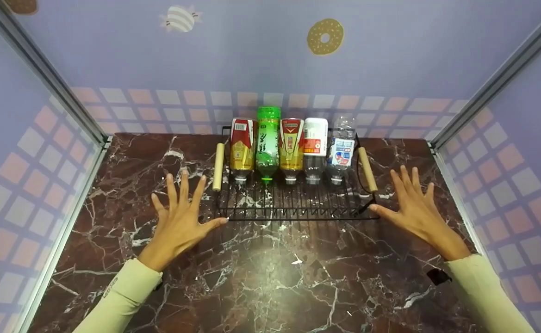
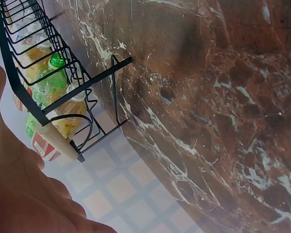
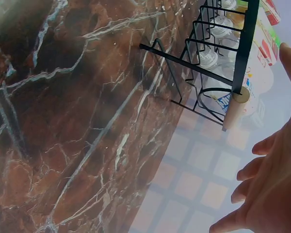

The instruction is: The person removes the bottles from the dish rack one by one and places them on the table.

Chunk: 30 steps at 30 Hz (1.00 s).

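A black wire rack [image 1: 298, 218] holds several bottles side by side, caps pointing to the front. From left they are a red-and-yellow bottle [image 1: 242, 143], a green bottle [image 1: 269, 138], another red-and-yellow bottle [image 1: 291, 148], a white-and-red labelled bottle [image 1: 315, 138] and a clear bottle [image 1: 343, 150] with a blue-and-white label. My left hand [image 1: 180, 226] is spread beside the rack's left front corner, its thumb near the rail. On the other side my right hand [image 1: 418, 215] is spread too, thumb near the right front corner. Neither hand holds anything.
Wooden handles sit at the rack's left end [image 1: 218, 166] and right end [image 1: 367, 169]. The rack stands on a dark marbled table [image 1: 270, 286] near the back wall [image 1: 251, 60]. Side walls close off left and right. A small white scrap [image 1: 296, 260] lies in front.
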{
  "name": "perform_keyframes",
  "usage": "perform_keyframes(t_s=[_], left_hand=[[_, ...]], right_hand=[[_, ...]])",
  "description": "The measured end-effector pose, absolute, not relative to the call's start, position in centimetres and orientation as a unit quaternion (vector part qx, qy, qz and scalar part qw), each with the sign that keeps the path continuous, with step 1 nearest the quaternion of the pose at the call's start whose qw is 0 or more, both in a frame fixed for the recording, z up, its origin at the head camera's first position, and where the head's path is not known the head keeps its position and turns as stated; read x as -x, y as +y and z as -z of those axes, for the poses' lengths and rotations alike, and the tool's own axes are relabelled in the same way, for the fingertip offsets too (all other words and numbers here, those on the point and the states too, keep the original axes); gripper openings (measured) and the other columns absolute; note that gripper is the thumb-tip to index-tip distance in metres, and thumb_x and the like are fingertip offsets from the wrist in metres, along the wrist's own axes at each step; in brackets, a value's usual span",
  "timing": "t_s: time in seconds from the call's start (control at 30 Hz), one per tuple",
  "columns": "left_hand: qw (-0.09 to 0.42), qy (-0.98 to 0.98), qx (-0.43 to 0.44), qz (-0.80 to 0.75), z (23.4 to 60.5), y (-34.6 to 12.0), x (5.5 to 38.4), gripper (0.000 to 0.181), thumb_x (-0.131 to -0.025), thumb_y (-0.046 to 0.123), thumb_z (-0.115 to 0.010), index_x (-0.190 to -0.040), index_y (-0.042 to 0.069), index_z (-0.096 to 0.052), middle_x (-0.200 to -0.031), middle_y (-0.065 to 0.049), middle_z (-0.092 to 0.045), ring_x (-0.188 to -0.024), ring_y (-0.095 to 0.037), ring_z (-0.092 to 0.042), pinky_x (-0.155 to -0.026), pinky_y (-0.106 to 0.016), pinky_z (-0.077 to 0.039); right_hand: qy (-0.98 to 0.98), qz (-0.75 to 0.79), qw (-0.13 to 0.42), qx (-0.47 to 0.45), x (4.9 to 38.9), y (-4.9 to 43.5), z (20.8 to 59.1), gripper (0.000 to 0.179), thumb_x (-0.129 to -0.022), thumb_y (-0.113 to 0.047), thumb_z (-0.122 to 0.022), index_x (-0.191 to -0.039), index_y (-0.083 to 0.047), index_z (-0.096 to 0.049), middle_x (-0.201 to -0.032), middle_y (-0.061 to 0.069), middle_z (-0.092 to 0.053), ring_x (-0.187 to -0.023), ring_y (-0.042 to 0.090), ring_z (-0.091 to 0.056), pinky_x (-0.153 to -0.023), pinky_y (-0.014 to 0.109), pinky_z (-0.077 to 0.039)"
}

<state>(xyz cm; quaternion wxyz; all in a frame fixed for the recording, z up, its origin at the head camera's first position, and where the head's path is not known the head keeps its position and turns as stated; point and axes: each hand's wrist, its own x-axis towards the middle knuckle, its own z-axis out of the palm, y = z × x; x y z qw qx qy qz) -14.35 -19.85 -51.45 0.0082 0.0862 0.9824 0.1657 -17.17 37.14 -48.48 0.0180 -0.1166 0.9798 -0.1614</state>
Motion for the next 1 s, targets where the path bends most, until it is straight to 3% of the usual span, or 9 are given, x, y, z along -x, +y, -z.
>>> perform_keyframes(t_s=[0.27, 0.57, 0.77, 1.0], left_hand=[[0.005, 0.973, -0.077, -0.217, 51.9, -19.3, 14.4, 0.118, -0.097, 0.082, -0.06, -0.179, 0.018, -0.005, -0.181, -0.019, 0.019, -0.164, -0.048, 0.021, -0.125, -0.082, 0.003], [-0.007, 0.95, -0.077, -0.301, 52.3, -18.3, 14.1, 0.116, -0.099, 0.077, -0.063, -0.177, 0.008, -0.013, -0.182, -0.025, -0.006, -0.167, -0.05, -0.006, -0.131, -0.076, -0.009], [-0.022, 0.929, -0.065, -0.363, 52.8, -17.5, 14.2, 0.117, -0.097, 0.071, -0.072, -0.177, 0.008, -0.014, -0.181, -0.025, -0.015, -0.164, -0.051, -0.022, -0.126, -0.078, -0.024], [-0.029, 0.907, -0.062, -0.415, 53.9, -16.8, 14.2, 0.121, -0.094, 0.061, -0.083, -0.177, 0.008, -0.013, -0.181, -0.025, -0.014, -0.164, -0.049, -0.022, -0.127, -0.076, -0.025]], right_hand=[[0.972, 0.208, 0.0, 0.109, 17.7, 36.5, 47.8, 0.109, -0.101, -0.062, -0.07, -0.174, 0.001, -0.02, -0.18, 0.031, -0.008, -0.166, 0.053, 0.0, -0.128, 0.08, 0.004], [0.961, 0.243, -0.059, 0.114, 18.5, 35.4, 47.3, 0.093, -0.1, -0.048, -0.078, -0.166, 0.005, -0.039, -0.174, 0.032, -0.03, -0.16, 0.057, -0.027, -0.124, 0.082, -0.023], [0.955, 0.264, -0.074, 0.113, 19.2, 34.7, 47.1, 0.088, -0.1, -0.044, -0.079, -0.164, 0.004, -0.042, -0.17, 0.034, -0.037, -0.155, 0.058, -0.035, -0.123, 0.081, -0.028], [0.95, 0.285, -0.072, 0.104, 20.5, 33.8, 47.1, 0.085, -0.101, -0.043, -0.078, -0.162, 0.007, -0.044, -0.165, 0.035, -0.044, -0.151, 0.057, -0.04, -0.123, 0.078, -0.032]])
